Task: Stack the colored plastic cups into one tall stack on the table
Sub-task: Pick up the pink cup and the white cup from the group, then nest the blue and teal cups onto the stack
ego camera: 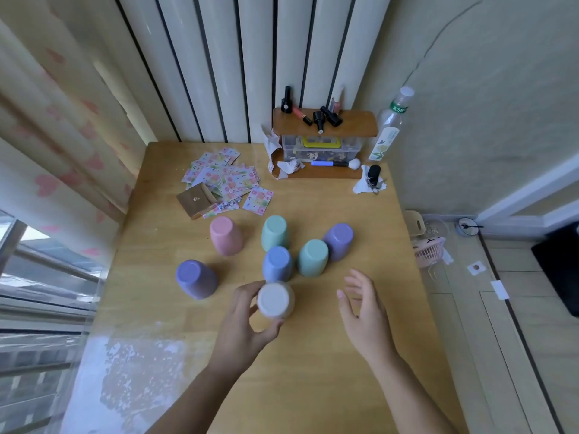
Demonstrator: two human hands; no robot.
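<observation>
Several plastic cups stand upside down on the wooden table (313, 386). A pink cup (225, 234) and a purple cup (195, 278) are at the left. A mint cup (275, 231), a blue cup (277, 264), a second mint cup (312, 256) and a second purple cup (338, 241) cluster in the middle. My left hand (247, 321) is curled around a beige cup (275, 300) just in front of the blue one. To the right of that cup my right hand (363, 305) hovers with fingers spread, holding nothing.
A pile of patterned cards (225, 180) and a small brown box (195, 200) lie behind the cups. A wooden shelf (324, 120) with small bottles, a clear storage box, a brush and a plastic bottle (390, 126) stand at the back right. Keys (374, 178) lie nearby.
</observation>
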